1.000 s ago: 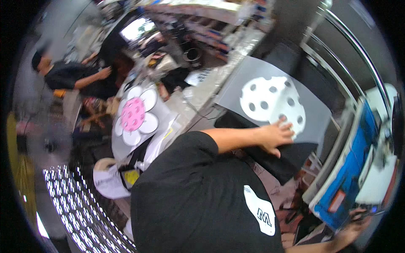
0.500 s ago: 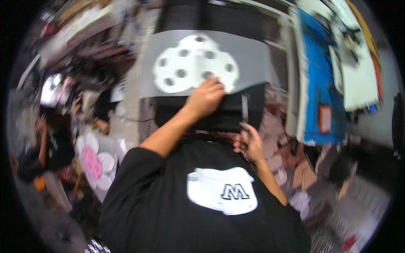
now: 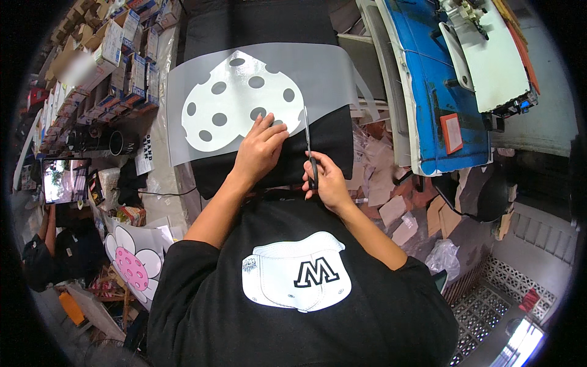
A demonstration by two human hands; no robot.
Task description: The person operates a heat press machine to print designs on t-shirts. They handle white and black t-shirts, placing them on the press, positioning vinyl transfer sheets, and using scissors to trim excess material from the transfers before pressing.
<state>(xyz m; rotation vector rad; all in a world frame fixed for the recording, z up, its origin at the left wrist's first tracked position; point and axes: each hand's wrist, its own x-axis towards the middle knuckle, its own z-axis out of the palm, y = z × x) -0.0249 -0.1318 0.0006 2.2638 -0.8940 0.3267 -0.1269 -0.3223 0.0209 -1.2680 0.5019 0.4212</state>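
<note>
A translucent grey sheet (image 3: 324, 73) lies over black fabric (image 3: 217, 177), carrying a white dotted shape (image 3: 235, 92) with rounded lobes. My left hand (image 3: 263, 144) rests on the lower right of the white shape, fingers apart and slightly bent. My right hand (image 3: 321, 177) grips black-handled scissors (image 3: 307, 140), their blades pointing up at the shape's right edge, where the sheet meets the fabric.
Stacked boxes (image 3: 110, 61) fill the upper left, above a screen (image 3: 67, 180) and a co-worker's arm (image 3: 49, 223). A flower cut-out (image 3: 131, 269) stands lower left. A blue-topped machine (image 3: 428, 104) borders the right; cardboard scraps (image 3: 391, 211) lie below it.
The view has swung round to centre the sheet. My right hand has come up from the lower right with the scissors to the sheet's edge; my left hand stays on the shape.
</note>
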